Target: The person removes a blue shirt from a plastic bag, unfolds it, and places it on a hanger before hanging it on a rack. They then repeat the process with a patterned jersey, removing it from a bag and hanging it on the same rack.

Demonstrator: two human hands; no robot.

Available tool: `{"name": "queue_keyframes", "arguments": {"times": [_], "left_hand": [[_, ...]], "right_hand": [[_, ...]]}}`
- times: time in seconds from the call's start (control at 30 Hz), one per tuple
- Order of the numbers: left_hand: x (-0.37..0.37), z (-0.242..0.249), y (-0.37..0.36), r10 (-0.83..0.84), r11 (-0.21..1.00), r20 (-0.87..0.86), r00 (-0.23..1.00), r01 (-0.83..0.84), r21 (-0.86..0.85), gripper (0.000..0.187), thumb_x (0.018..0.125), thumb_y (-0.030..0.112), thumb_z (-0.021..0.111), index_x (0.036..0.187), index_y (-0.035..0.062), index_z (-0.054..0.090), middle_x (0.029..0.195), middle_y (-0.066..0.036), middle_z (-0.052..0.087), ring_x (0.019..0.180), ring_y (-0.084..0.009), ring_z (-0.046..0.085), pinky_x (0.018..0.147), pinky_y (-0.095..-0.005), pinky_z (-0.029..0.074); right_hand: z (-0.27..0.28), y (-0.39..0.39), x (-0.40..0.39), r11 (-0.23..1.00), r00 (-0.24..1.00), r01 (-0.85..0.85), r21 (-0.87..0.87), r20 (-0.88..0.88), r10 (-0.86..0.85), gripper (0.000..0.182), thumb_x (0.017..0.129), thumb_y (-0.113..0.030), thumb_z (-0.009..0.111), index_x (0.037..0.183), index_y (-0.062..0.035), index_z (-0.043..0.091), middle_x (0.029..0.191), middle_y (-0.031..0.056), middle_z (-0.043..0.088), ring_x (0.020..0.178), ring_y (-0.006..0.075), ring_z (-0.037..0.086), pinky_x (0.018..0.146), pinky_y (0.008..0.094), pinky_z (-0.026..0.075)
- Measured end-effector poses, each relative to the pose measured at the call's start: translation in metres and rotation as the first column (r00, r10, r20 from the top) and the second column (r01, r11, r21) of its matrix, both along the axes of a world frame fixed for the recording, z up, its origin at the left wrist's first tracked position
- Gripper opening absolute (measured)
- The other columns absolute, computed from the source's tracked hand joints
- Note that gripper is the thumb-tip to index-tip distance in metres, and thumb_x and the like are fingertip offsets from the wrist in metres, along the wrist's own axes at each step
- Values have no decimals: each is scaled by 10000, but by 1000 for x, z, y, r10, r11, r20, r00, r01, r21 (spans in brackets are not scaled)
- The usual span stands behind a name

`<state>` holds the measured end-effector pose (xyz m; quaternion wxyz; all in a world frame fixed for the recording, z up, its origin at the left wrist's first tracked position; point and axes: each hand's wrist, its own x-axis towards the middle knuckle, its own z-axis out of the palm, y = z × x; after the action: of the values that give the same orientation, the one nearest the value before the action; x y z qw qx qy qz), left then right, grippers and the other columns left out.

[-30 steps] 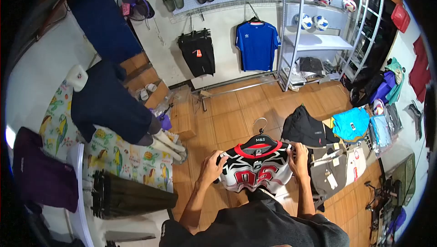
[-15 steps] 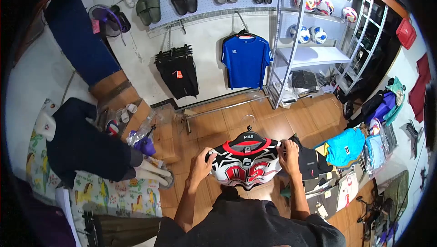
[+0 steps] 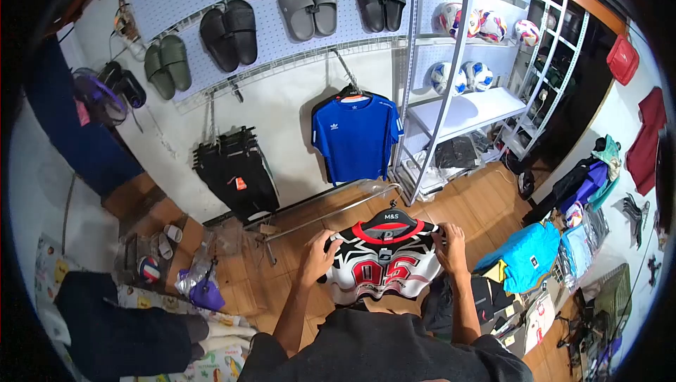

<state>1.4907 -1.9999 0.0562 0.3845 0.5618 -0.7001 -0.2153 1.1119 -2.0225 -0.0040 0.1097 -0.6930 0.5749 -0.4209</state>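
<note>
A white, black and red jersey (image 3: 385,278) with a red "05" on its front hangs on a black M&S hanger (image 3: 391,218) in front of my chest. My left hand (image 3: 318,258) pinches the jersey at its left shoulder in view. On the opposite shoulder, my right hand (image 3: 451,247) has its fingers closed on the fabric. The hanger's hook points up, away from me, with neither hand touching it. The jersey's lower part folds out of sight toward my body.
A metal garment rail (image 3: 331,205) stands low ahead. Beyond it hang a blue shirt (image 3: 355,139) and black trousers (image 3: 243,174). Shelves with balls (image 3: 448,79) rise on the right, near stacked clothes (image 3: 517,259). A dark-clothed mannequin (image 3: 123,326) lies at left.
My view has tilted up and shifted right, so the wall display looks larger and nearer. The jersey stays between both hands, and its hanger now overlaps the rail's end in view.
</note>
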Motion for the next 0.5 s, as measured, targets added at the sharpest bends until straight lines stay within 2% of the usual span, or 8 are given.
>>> {"name": "queue_keyframes", "arguments": {"times": [0.1,0.2,0.3,0.4,0.5], "left_hand": [[3,-2,-60,-25,998,29,999,27,-49,213,1016,203,704,1102,11,673,1014,-212,719,973,-432,703,825,-446,553],[6,-17,-119,-67,998,-26,997,67,0,216,1011,216,713,1115,30,678,1011,-188,724,963,-411,713,810,-438,556],[12,-27,-171,-68,997,-6,998,68,-45,209,1012,216,708,1109,34,677,1006,-179,725,952,-400,714,810,-434,553],[5,-26,-221,-26,998,-21,999,25,-56,211,1016,225,696,1109,36,678,1011,-173,728,959,-397,716,816,-439,556],[8,-38,-283,37,999,45,998,-36,-25,217,1020,235,684,1113,40,680,1019,-161,732,966,-385,718,824,-441,560]], "right_hand": [[6,-50,4,998,996,60,3,-72,-59,230,920,-126,732,1122,-41,661,1022,177,685,981,416,611,934,499,442],[5,-101,1,998,995,61,21,-85,-59,208,920,-127,719,1102,-40,667,1010,180,682,969,421,606,911,509,449],[-3,-158,7,998,995,60,15,-85,-58,203,915,-108,722,1096,-30,672,990,186,682,946,425,615,887,500,465],[-12,-224,7,999,998,19,-49,-63,-22,187,917,-78,726,1083,-10,675,945,190,673,899,419,630,848,483,482],[-33,-304,10,1000,1000,-25,-11,1,25,198,920,-85,731,1093,-8,676,953,188,677,906,414,633,828,487,489]]}}
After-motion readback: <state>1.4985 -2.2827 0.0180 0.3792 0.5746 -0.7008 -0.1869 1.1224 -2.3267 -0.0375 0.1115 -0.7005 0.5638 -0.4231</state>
